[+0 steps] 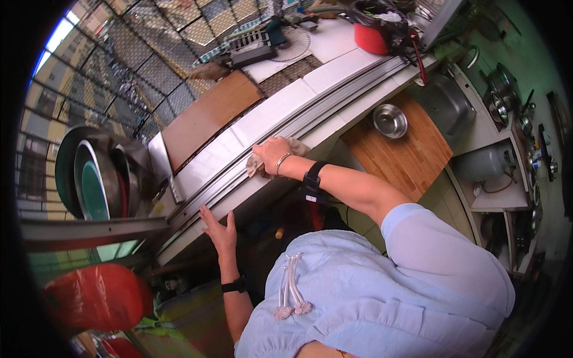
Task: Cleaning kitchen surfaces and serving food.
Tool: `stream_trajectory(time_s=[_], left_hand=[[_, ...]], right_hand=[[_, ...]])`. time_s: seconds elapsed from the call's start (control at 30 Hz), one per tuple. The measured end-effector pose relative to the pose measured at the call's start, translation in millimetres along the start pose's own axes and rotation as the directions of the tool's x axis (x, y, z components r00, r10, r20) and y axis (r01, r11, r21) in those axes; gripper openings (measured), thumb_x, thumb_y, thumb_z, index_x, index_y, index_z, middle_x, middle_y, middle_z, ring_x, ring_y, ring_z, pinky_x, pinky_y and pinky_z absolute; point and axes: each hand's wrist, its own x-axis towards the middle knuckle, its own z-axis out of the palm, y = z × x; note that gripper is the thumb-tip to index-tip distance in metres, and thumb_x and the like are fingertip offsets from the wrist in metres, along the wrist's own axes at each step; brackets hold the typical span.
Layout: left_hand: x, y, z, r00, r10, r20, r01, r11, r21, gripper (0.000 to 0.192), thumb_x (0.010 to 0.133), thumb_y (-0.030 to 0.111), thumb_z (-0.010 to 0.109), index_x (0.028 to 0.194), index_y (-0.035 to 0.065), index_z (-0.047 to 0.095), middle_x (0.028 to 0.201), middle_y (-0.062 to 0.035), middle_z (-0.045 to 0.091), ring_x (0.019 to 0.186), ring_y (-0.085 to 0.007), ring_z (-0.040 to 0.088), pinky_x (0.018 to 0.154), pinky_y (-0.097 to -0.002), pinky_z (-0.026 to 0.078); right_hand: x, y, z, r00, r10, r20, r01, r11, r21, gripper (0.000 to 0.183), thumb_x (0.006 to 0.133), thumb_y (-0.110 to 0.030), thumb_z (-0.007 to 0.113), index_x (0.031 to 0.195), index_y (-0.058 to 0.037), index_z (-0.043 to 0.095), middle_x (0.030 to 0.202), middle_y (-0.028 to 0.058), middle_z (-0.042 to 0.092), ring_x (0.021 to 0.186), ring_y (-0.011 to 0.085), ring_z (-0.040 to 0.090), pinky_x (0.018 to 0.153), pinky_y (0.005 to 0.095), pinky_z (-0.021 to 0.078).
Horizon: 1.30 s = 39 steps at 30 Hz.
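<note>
My right hand presses a crumpled beige cloth on the inner edge of the white-tiled window sill, over the metal sliding-window track. The cloth shows on both sides of the hand. A bracelet and a black strap are on that forearm. Lower left, my left hand has its fingers spread, with the fingertips at the sill's edge near the window frame; nothing is in it. A black band circles the left wrist.
Metal basins and pans stand at the left by the window grille. A brown board lies outside the sill. A steel bowl sits on a wooden board, beside a sink. A red container is at the top right.
</note>
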Motion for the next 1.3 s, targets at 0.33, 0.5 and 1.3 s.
stream_trajectory(time_s=[0.33, 0.5, 1.3], left_hand=[[-72.7, -63.8, -77.0, 0.986, -0.153, -0.067, 0.155, 0.988, 0.029, 0.081, 0.088, 0.033, 0.062, 0.148, 0.0058, 0.015, 0.153, -0.0188, 0.019, 0.143, -0.0374, 0.010, 0.106, -0.0665, 0.010], [-98.6, -79.2, -98.0, 0.966, -0.246, -0.083, 0.248, 0.968, 0.022, 0.079, 0.088, 0.033, 0.062, 0.148, 0.0076, 0.018, 0.154, -0.0173, 0.016, 0.143, -0.0356, 0.006, 0.105, -0.0683, 0.010], [-97.6, -78.5, -69.4, 0.993, -0.105, 0.057, 0.105, 0.995, 0.001, 0.066, 0.087, 0.037, 0.063, 0.141, 0.0091, 0.038, 0.152, -0.0214, 0.018, 0.142, -0.0393, 0.009, 0.103, -0.0687, 0.015]], right_hand=[[14.4, -125.9, 22.3, 0.996, -0.087, -0.035, 0.087, 0.996, 0.008, 0.023, 0.080, -0.020, 0.060, 0.103, -0.0150, 0.062, 0.093, 0.0067, 0.069, 0.099, 0.0247, 0.062, 0.078, 0.0378, 0.0462], [23.1, -175.4, 38.2, 0.989, -0.106, -0.104, 0.113, 0.991, 0.066, 0.026, 0.074, -0.020, 0.064, 0.099, -0.0137, 0.062, 0.088, 0.0083, 0.068, 0.091, 0.0264, 0.064, 0.074, 0.0389, 0.0473], [-75.0, -50.5, 38.8, 0.942, -0.320, 0.099, -0.307, -0.708, 0.636, 0.045, 0.084, -0.032, 0.065, 0.115, -0.0011, 0.056, 0.102, 0.0131, 0.065, 0.089, 0.0228, 0.066, 0.081, 0.0362, 0.0562]])
